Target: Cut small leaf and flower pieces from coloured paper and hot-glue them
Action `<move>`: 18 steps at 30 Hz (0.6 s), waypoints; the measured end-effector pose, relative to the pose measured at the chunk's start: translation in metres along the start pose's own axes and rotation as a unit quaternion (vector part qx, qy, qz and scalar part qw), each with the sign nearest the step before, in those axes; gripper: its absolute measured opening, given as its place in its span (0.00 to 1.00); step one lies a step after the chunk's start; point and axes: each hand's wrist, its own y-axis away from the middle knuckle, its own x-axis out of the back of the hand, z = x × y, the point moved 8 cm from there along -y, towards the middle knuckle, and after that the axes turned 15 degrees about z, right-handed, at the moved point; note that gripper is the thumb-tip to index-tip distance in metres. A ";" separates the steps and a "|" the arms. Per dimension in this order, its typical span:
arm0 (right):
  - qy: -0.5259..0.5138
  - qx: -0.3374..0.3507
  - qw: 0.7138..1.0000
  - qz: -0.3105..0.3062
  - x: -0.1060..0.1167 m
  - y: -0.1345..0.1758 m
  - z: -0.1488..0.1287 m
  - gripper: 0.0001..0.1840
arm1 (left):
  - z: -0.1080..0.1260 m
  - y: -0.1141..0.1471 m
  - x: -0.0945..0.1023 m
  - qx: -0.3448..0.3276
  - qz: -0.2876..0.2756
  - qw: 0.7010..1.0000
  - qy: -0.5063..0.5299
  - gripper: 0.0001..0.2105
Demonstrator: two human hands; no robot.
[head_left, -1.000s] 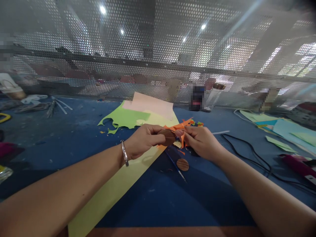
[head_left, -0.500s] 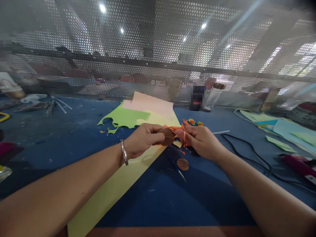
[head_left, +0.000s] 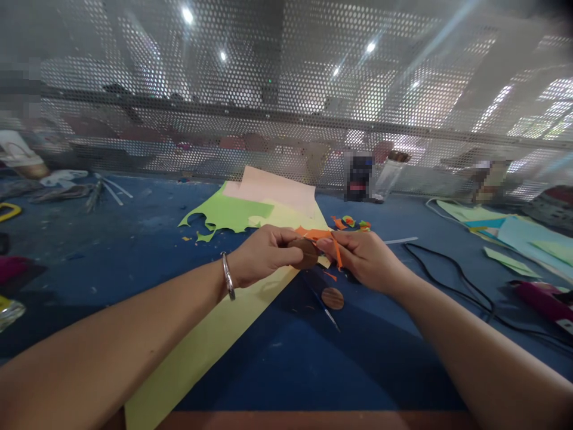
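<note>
Between thumb and fingers, my left hand (head_left: 264,255) grips a round brown wooden disc (head_left: 305,253). Orange paper (head_left: 314,233) with ragged edges lies along the disc's far side and reaches across to my right hand (head_left: 364,255). That hand is closed in a pinch on the paper, and a narrow orange strip hangs down by its fingers. Below the hands, a second wooden disc (head_left: 332,298) lies flat on the table beside a thin blue brush-like tool (head_left: 328,312). A long yellow-green paper sheet (head_left: 215,334) passes under my left forearm.
Cut green paper (head_left: 224,209) and a pink sheet (head_left: 277,188) lie beyond the hands. Small orange and green paper pieces (head_left: 348,221) sit behind my right hand. On the right are a black cable (head_left: 447,280), a magenta tool (head_left: 539,301) and pale blue paper (head_left: 532,236). A perforated metal screen (head_left: 286,77) stands behind.
The orange paper beside the disc has shifted, and its loose strip now hangs lower and shows wider by my right fingers. Both hands stay nearly in place.
</note>
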 end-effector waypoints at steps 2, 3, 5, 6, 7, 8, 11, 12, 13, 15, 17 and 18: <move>-0.005 0.002 1.000 -0.003 0.000 0.000 0.000 0.25 | 0.000 0.000 -0.001 0.006 -0.006 1.000 0.003 0.06; -0.004 0.002 1.000 -0.002 0.000 0.001 0.000 0.25 | 0.000 0.001 -0.001 0.007 -0.008 1.000 0.003 0.07; -0.001 -0.003 1.000 0.005 0.001 0.001 0.001 0.25 | -0.001 0.001 -0.001 0.012 -0.010 1.000 0.001 0.08; 0.000 -0.006 1.000 0.012 0.002 0.000 0.002 0.25 | -0.001 0.001 0.000 0.018 -0.010 1.000 -0.004 0.08; 0.000 -0.009 1.000 0.021 0.003 0.000 0.003 0.25 | -0.003 0.001 0.001 0.026 -0.011 1.000 -0.013 0.08; 0.001 -0.012 0.999 0.034 0.005 0.000 0.004 0.25 | -0.004 0.001 0.001 0.036 -0.018 0.999 -0.024 0.07; 0.016 -0.021 0.996 0.087 0.015 -0.001 0.008 0.27 | -0.010 0.005 -0.007 0.063 -0.093 0.993 -0.044 0.05; 0.021 -0.024 0.994 0.105 0.018 -0.002 0.009 0.28 | -0.013 0.008 -0.010 0.073 -0.127 0.988 -0.047 0.05; 0.021 -0.026 0.992 0.118 0.021 -0.003 0.010 0.30 | -0.016 0.011 -0.013 0.083 -0.159 0.982 -0.053 0.07; 0.015 -0.030 0.991 0.129 0.023 -0.004 0.011 0.32 | -0.020 0.016 -0.016 0.089 -0.197 0.972 -0.087 0.10; 0.013 -0.033 0.991 0.129 0.024 -0.005 0.011 0.33 | -0.021 0.018 -0.014 0.067 -0.209 0.963 -0.157 0.10; 0.017 -0.034 0.991 0.130 0.025 -0.005 0.011 0.33 | -0.021 0.017 -0.012 0.049 -0.200 0.957 -0.202 0.09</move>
